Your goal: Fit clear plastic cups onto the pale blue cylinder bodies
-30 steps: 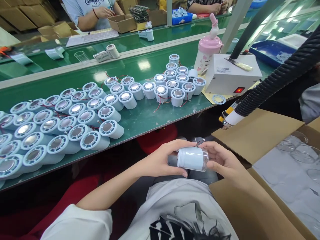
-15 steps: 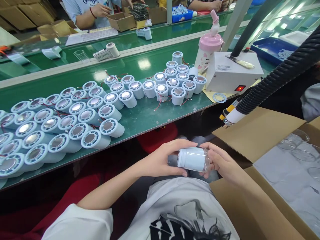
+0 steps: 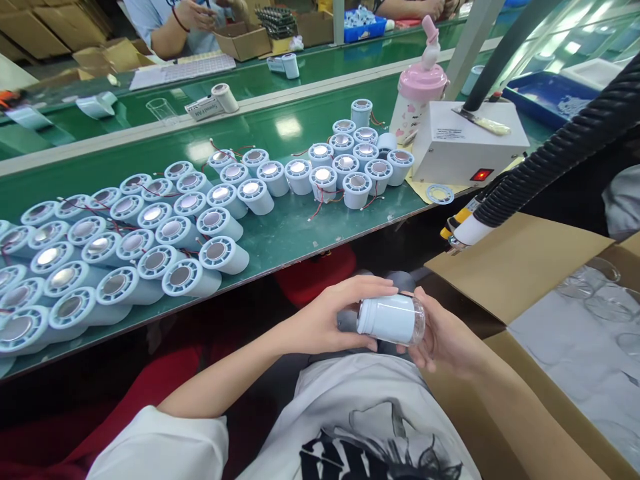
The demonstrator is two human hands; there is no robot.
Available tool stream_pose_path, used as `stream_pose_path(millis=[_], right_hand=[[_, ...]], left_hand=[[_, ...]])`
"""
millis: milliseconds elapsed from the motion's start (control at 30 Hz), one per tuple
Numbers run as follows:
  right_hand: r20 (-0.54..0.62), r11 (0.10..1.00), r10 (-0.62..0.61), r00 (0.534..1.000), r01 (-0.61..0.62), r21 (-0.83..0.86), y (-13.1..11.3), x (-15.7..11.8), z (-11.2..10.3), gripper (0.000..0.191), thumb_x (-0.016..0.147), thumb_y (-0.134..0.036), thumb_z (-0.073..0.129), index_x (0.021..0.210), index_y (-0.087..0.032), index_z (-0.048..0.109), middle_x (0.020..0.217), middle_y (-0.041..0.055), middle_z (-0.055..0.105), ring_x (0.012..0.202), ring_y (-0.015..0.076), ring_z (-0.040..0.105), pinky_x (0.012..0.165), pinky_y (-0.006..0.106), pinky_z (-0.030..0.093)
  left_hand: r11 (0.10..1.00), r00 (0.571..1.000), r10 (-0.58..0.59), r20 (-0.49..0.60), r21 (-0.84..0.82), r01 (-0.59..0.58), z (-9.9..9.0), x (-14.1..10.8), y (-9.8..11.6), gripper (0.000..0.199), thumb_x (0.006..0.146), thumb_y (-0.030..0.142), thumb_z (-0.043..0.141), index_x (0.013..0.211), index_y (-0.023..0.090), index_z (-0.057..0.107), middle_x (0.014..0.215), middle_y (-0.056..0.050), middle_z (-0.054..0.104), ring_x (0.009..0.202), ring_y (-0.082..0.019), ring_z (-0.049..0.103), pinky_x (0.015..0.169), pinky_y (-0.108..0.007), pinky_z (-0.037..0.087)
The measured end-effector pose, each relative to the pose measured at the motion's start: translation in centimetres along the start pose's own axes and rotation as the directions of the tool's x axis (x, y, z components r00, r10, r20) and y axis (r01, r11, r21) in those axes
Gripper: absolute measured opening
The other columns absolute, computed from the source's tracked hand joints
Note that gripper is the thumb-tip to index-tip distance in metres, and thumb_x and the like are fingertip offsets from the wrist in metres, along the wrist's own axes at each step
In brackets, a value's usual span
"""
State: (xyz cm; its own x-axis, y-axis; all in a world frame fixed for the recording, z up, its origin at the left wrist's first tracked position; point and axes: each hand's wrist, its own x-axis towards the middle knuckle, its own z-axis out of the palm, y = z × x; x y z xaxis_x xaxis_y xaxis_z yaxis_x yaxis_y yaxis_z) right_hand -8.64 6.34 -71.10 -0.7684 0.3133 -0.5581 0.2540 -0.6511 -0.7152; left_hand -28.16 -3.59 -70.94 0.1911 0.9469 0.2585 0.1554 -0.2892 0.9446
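Note:
Above my lap lies a light-blue cylinder (image 3: 386,319) on its side, with a clear plastic cup (image 3: 419,321) over it that sticks out past its right end. My left hand (image 3: 345,313) grips it between the thumb and the fingers, from its left end. Around the clear end curls my right hand (image 3: 443,330), with the fingertips partly hidden behind and under the cup. Beyond, on the green bench (image 3: 295,230), stand many similar light-blue cylinders (image 3: 187,277) with round metallic centres and thin red wires.
An open carton (image 3: 500,267) of clear cups is at my right. Over it hangs a black ribbed hose (image 3: 540,167) with a yellow-and-white end. A white box (image 3: 465,150) with a red switch and a pink-lidded bottle (image 3: 420,87) stand on the bench. Co-workers' hands (image 3: 195,17) are across it.
The cylinder and cup have shifted slightly right. My right hand has turned and its fingers have loosened, so more of the clear end shows.

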Motion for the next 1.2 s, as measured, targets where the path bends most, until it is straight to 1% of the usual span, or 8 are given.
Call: stream_pose_path(millis=[100,200,333,433,500,633,733,1200], right_hand=[[0.027,1.000,0.020,0.999,-0.019,-0.024,0.2,-0.1,-0.1,0.065,0.075,-0.079,0.051,0.074,-0.014,0.059,0.050,0.0034,0.062,0.034,0.0099,0.055,0.030,0.013,0.038],[-0.059,0.946,-0.245,0.968,0.226,-0.232,0.9,-0.2,-0.6,0.054,0.091,-0.066,0.040,0.088,-0.016,0.059,0.060,0.0037,0.065,0.045,0.0138,0.061,0.040,0.020,0.050],[0.074,0.354,-0.826,0.559,0.616,-0.703,1.9,-0.2,-2.1,0.034,0.096,-0.020,0.047,0.130,-0.028,0.046,0.136,0.0097,0.056,0.113,0.0233,0.062,0.090,0.042,0.056],[0.430,-0.102,-0.829,0.356,0.661,-0.743,2.1,-0.2,-2.8,0.066,0.086,0.001,0.053,0.137,-0.039,0.042,0.154,0.0013,0.035,0.137,0.0262,0.040,0.108,0.051,0.042],[0.459,-0.076,-0.791,0.406,0.678,-0.731,2.1,-0.5,-2.8,0.069,0.083,0.002,0.057,0.135,-0.043,0.046,0.151,-0.0007,0.041,0.135,0.0249,0.042,0.108,0.047,0.044],[0.176,0.526,-0.674,0.718,0.633,-0.568,1.8,-1.2,-2.3,0.060,0.082,-0.016,0.072,0.132,-0.041,0.052,0.140,0.0017,0.054,0.124,0.0260,0.055,0.097,0.039,0.053],[0.088,0.784,-0.525,0.846,0.522,-0.335,1.6,-1.5,-2.1,0.050,0.082,-0.026,0.073,0.127,-0.041,0.058,0.120,0.0000,0.067,0.103,0.0215,0.066,0.082,0.031,0.059],[0.000,0.908,-0.390,0.921,0.385,-0.164,0.9,-2.0,-1.8,0.045,0.074,-0.029,0.081,0.115,-0.042,0.068,0.100,-0.0038,0.073,0.086,0.0164,0.067,0.073,0.024,0.057]], left_hand=[[0.997,0.997,-0.073,-0.024,-0.025,0.072,0.3,-0.1,0.4,0.062,0.075,0.024,0.077,0.132,0.026,0.053,0.134,-0.012,0.053,0.124,-0.028,0.053,0.088,-0.033,0.055],[0.980,0.980,-0.196,-0.045,-0.052,0.194,0.4,-0.1,0.8,0.062,0.077,0.030,0.076,0.133,0.024,0.050,0.129,-0.012,0.054,0.115,-0.027,0.057,0.086,-0.034,0.055],[0.935,0.951,-0.310,-0.016,-0.185,0.301,0.4,0.1,1.0,0.061,0.079,0.033,0.073,0.133,0.024,0.046,0.123,-0.011,0.057,0.104,-0.023,0.062,0.082,-0.034,0.056],[0.890,0.933,-0.358,0.037,-0.287,0.354,0.5,0.3,0.9,0.060,0.081,0.036,0.070,0.134,0.025,0.042,0.110,-0.007,0.060,0.088,-0.018,0.063,0.069,-0.030,0.057],[0.874,0.924,-0.376,0.071,-0.303,0.379,0.6,0.4,0.8,0.060,0.083,0.039,0.068,0.135,0.025,0.042,0.104,-0.006,0.061,0.077,-0.015,0.062,0.062,-0.028,0.056],[0.909,0.944,-0.319,0.081,-0.255,0.329,0.2,0.5,0.9,0.070,0.078,0.033,0.075,0.140,0.027,0.044,0.128,-0.010,0.057,0.103,-0.022,0.063,0.088,-0.036,0.055],[0.913,0.956,-0.274,0.104,-0.285,0.293,0.1,0.3,1.0,0.072,0.076,0.023,0.076,0.141,0.028,0.045,0.139,-0.011,0.052,0.119,-0.026,0.058,0.102,-0.041,0.048],[0.925,0.970,-0.228,0.085,-0.293,0.243,0.4,0.1,-0.1,0.072,0.073,0.014,0.078,0.138,0.030,0.051,0.146,-0.010,0.048,0.128,-0.028,0.053,0.101,-0.039,0.050]])
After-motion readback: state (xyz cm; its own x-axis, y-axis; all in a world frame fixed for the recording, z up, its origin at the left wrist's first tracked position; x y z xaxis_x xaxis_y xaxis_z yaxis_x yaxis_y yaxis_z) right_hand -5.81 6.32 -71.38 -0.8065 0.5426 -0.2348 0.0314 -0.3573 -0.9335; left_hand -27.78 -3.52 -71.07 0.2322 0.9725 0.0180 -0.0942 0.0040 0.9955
